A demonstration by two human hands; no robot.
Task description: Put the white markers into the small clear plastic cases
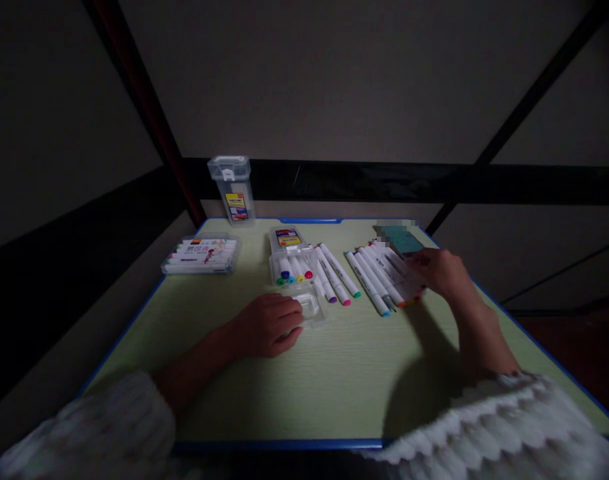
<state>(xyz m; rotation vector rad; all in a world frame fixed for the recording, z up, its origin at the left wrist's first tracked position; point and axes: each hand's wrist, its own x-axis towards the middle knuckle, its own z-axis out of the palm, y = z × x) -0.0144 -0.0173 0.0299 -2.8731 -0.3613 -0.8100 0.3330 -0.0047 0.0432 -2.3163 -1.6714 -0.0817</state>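
Note:
A clear plastic marker box (pixel 287 250) lies on its side in the middle of the table, holding several white markers with coloured ends toward me. Its open lid (pixel 310 305) rests on the table on the near side. My left hand (pixel 270 325) is closed with its fingertips at the lid's left edge. On the right, my right hand (pixel 441 272) has its fingers pinched together over a group of loose white markers (pixel 377 277), beside a phone-like flat panel (pixel 401 240). What the right fingertips hold is too dark to make out.
Loose markers (pixel 334 273) lie just right of the box. At the left is a flat clear case of markers (pixel 201 253). A tall clear container (pixel 234 190) stands at the back left. The table (pixel 304 400) has a blue edge, with a wall behind.

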